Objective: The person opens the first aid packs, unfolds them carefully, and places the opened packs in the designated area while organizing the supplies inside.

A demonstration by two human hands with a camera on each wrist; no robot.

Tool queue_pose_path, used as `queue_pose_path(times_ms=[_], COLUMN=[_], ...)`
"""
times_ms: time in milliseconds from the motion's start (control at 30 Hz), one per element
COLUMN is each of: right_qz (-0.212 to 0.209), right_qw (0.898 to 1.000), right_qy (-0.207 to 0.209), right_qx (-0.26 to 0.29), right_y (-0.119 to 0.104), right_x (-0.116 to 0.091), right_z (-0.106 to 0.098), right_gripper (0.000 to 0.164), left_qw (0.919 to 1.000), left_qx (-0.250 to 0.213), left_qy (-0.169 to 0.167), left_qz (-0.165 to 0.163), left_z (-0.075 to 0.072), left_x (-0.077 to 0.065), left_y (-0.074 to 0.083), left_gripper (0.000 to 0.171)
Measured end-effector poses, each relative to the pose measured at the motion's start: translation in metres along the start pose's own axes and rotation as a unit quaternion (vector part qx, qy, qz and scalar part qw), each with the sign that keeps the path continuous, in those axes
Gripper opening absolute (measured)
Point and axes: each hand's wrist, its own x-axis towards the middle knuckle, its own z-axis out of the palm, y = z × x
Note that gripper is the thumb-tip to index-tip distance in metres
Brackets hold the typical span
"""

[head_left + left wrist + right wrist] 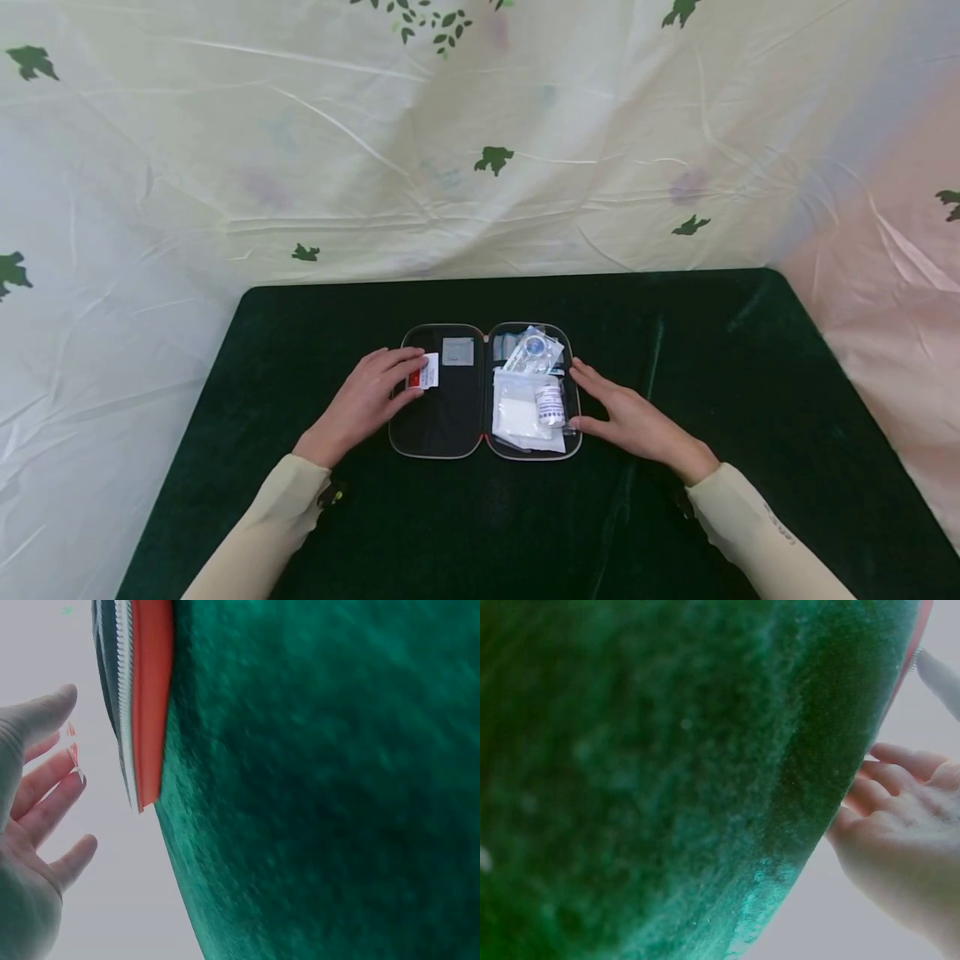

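An open zippered case with a red edge lies flat in the head view. My left hand is over its left half and holds a small red-and-white packet between thumb and fingers. A thin red-and-white sliver of the packet shows by the fingers in the left wrist view. My right hand rests against the case's right rim with fingers and thumb spread. Inside the right half lie a clear bag with white contents, a small printed white bottle and a clear packet.
A silvery square packet lies in the upper part of the left half. Under the case is a dark green velvet cloth on the table. A pale curtain with green leaf prints hangs behind the table's far edge.
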Motion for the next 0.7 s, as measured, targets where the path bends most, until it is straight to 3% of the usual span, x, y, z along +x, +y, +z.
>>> queue_pose_path(times_ms=[333,700], right_qz=[-0.001,0.000], right_qw=[1.000,1.000], right_qy=[0.002,0.004], right_qx=[-0.003,0.001], right_y=[0.002,0.002], right_x=[-0.001,0.000], right_z=[0.000,0.001], right_gripper=[0.084,0.085], left_qw=[0.9987,0.9964], left_qx=[0.030,0.066], left_qy=[-0.016,-0.027], left_qz=[-0.038,-0.046], left_z=[0.003,0.010], left_x=[0.004,0.021], left_y=[-0.013,-0.014], left_gripper=[0.052,0.054])
